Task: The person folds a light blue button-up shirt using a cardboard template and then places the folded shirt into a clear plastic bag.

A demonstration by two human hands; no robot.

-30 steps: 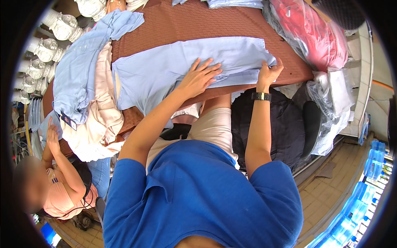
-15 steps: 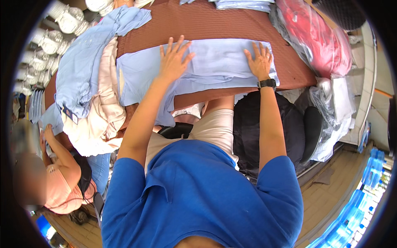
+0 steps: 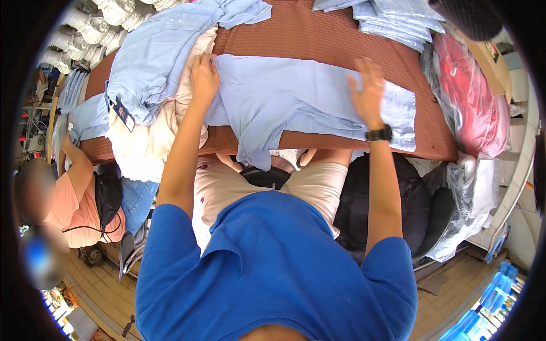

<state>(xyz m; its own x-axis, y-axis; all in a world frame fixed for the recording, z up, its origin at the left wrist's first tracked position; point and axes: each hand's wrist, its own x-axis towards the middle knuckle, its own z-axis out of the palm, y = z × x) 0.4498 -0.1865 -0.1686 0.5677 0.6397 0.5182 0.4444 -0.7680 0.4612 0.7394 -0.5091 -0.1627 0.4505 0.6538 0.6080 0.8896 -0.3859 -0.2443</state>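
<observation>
I am viewing the brown-covered table [image 3: 296, 40] from above. The light blue cloth [image 3: 307, 85] is lying lengthwise along its near side, with a loose fold [image 3: 259, 142] hanging over the edge. The left hand [image 3: 205, 79] is resting at the cloth's left end, just beside the pile of clothes [image 3: 151, 62]; its fingers are bending close together, and I cannot tell whether they are pinching fabric. The right hand [image 3: 368, 99] is standing over the right part, thumb and fingers spread, gripping nothing; I cannot tell whether it is touching. In my judgement, I am dealing with light, soft, limp material, prone to creasing rather than breaking. I am favouring pinch holds at the end corners, set wide apart, and flat palms for the middle; I am avoiding the loose fold, where pulling would probably be skewing the layers.
</observation>
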